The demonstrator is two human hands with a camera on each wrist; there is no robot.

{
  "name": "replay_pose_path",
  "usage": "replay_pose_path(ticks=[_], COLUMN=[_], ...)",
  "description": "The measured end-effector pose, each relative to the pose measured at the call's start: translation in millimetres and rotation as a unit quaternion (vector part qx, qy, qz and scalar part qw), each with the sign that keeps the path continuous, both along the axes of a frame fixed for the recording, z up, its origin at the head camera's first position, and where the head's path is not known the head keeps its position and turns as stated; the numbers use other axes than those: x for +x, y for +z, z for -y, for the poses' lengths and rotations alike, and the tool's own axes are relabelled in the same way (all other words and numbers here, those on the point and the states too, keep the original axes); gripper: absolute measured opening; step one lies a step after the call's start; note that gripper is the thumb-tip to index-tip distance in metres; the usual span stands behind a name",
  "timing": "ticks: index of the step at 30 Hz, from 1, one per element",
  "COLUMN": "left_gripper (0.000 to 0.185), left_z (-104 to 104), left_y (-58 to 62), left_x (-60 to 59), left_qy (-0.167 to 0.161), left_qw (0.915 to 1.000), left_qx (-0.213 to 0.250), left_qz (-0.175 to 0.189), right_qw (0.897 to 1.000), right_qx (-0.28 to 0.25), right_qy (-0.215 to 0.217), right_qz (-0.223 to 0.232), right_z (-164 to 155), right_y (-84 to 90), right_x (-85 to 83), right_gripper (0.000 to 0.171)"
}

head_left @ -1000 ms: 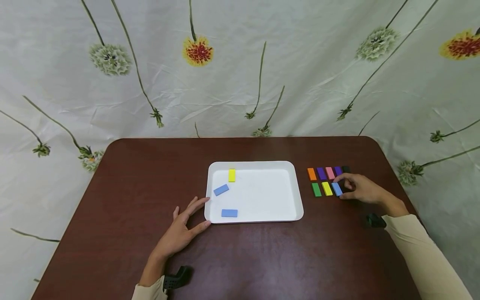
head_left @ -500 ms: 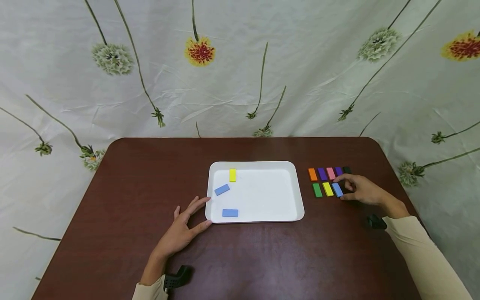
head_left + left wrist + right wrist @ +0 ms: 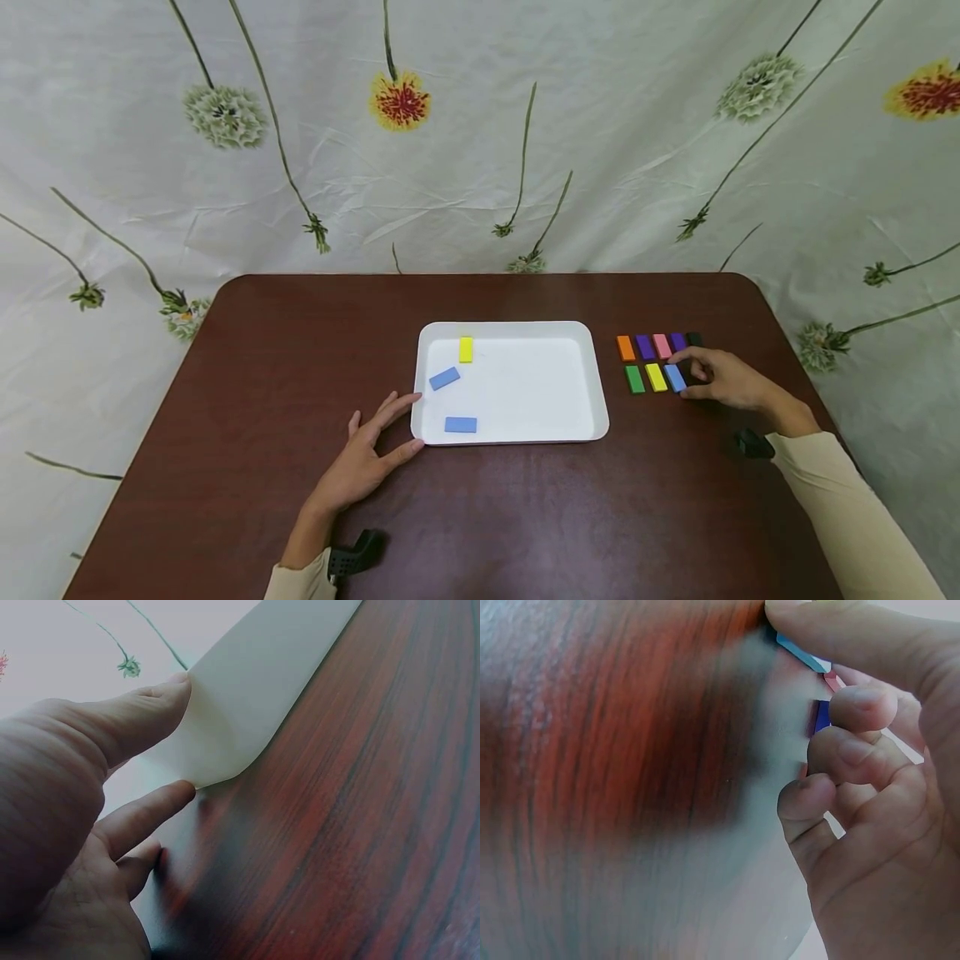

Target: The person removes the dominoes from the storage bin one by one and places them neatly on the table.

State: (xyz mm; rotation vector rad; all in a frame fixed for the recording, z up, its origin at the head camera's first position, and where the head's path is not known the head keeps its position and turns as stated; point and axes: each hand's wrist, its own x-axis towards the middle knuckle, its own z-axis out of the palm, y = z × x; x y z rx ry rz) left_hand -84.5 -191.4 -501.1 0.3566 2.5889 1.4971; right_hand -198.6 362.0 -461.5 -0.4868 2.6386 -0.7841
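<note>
My left hand point(image 3: 356, 471) lies at the left end of a white tray point(image 3: 528, 383), index fingertip on its left rim and thumb at the near left corner. In the left wrist view its straight thumb and a finger touch the tray wall point(image 3: 240, 697). Inside the tray are a yellow block point(image 3: 466, 350), a tilted blue block point(image 3: 444, 378) and another blue block point(image 3: 461, 425). To the right, my right hand point(image 3: 723, 382) pinches a light blue block point(image 3: 675, 378) end to end between thumb and index finger; its other fingers are curled.
Beside the pinched block lie a yellow block point(image 3: 656, 377) and a green block point(image 3: 634, 380). Behind them runs a row of orange point(image 3: 626, 348), purple, pink and black blocks, partly near my right fingers. Flowered cloth point(image 3: 465, 167) hangs beyond the brown table point(image 3: 337, 333).
</note>
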Motion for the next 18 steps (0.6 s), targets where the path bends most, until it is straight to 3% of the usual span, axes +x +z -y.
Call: replay_pose_path(ticks=[8,18], left_gripper=[0.064,0.065], left_z=[0.7,0.2], left_y=[0.9,0.0], left_x=[-0.3,-0.1], left_qy=[0.002,0.001], left_qw=[1.0,1.0], left_qx=[-0.004,-0.006], left_qz=[0.001,0.001], right_qw=[0.999,0.997], right_qx=[-0.004,-0.021], right_qy=[-0.003,0.01], right_qz=[-0.033,-0.072], right_z=[-0.9,14.2], right_y=[2.5,23.9], right_x=[1.7,3.1], right_gripper=[0.042,0.036])
